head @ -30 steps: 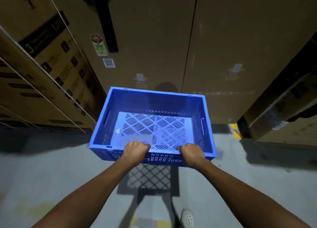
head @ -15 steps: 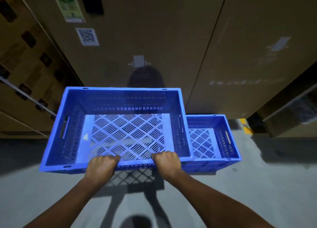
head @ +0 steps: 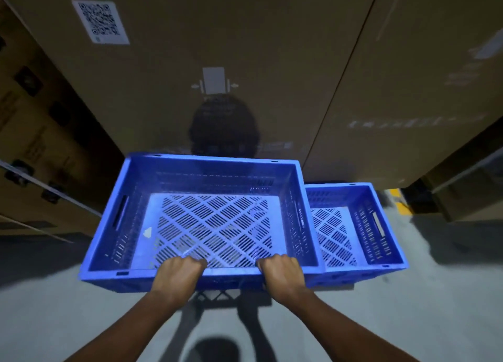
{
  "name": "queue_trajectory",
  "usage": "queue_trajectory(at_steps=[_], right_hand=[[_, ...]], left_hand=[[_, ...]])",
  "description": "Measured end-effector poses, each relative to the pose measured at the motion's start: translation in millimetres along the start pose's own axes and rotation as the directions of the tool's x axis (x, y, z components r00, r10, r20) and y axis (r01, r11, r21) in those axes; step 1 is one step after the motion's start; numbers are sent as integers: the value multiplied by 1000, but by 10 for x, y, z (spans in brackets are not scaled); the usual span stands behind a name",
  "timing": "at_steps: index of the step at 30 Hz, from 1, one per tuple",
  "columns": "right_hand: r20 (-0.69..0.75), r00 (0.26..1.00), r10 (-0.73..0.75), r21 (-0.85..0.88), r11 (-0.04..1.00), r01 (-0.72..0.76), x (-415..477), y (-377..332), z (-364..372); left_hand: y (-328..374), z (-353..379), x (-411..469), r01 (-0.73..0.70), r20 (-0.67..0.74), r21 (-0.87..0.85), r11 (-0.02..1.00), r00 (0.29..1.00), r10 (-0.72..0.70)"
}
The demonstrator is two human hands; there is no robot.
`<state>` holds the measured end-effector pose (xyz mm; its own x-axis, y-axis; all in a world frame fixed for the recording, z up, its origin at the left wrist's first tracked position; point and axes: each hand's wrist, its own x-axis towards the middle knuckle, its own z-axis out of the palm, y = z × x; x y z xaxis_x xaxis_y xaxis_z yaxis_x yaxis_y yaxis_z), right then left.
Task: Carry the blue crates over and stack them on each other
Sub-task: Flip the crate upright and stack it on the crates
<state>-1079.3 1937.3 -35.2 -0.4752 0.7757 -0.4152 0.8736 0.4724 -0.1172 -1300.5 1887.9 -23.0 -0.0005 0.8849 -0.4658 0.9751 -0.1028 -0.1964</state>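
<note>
I hold an empty blue slotted crate (head: pixel 206 220) in the air in front of me. My left hand (head: pixel 178 276) and my right hand (head: pixel 283 274) both grip its near rim, fingers curled over the edge. A second blue crate (head: pixel 362 225) stands on the floor to the right and lower down. The held crate overlaps and hides that crate's left side.
Tall cardboard boxes (head: pixel 217 62) form a wall straight ahead, close behind both crates. More boxes stand at the left (head: pixel 32 133) and right (head: pixel 468 193). Grey concrete floor (head: pixel 54 307) stretches below, with a yellow mark (head: pixel 398 201) by the right boxes.
I have walked closer to the box wall with the crate in both hands. The second crate on the floor came into view at the right and now looks larger.
</note>
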Motion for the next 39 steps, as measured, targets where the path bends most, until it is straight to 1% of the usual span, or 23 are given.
queue_trajectory(at_steps=[5, 7, 9, 11, 14, 16, 18, 20, 24, 28, 33, 39], right_hand=[[1, 1000, -21, -45, 999, 21, 39, 391, 0], [-3, 1000, -18, -48, 999, 18, 70, 565, -7], [-10, 1000, -8, -37, 999, 8, 112, 726, -3], [-13, 1000, 27, 2, 1000, -27, 133, 851, 28], [13, 997, 81, 45, 996, -81, 98, 972, 99], [22, 996, 87, 56, 995, -88, 58, 1004, 112], [-8, 999, 46, 43, 998, -46, 83, 975, 36], [-59, 998, -13, 17, 1000, 14, 186, 866, -119], [-97, 992, -86, 16, 996, 87, 375, 462, -332], [-35, 998, -54, 46, 997, 56, 318, 197, -90], [-53, 998, -16, 51, 999, 19, 269, 152, 27], [-30, 999, 20, 65, 998, -18, 205, 265, 34]], left_hand=[[355, 151, 177, 7, -8, -58, 998, 1000, -8], [501, 105, 249, 15, -31, -76, 997, 999, -17], [616, 10, 345, -6, -8, -87, 996, 1000, 5], [681, -39, 453, -10, -54, -30, 1000, 999, 8], [800, -102, 560, -63, -129, 13, 998, 990, 64], [847, -122, 587, -93, -107, 33, 995, 990, 96], [760, -111, 599, -76, -119, -4, 997, 990, 75], [536, -94, 597, -45, -97, -55, 997, 994, 40], [44, -28, 520, 1, -78, -123, 992, 997, -10], [-77, 140, 398, -8, 0, -44, 999, 1000, 8], [-66, 217, 365, -47, -24, -11, 999, 999, 47], [92, 130, 328, -45, -35, -7, 999, 998, 45]])
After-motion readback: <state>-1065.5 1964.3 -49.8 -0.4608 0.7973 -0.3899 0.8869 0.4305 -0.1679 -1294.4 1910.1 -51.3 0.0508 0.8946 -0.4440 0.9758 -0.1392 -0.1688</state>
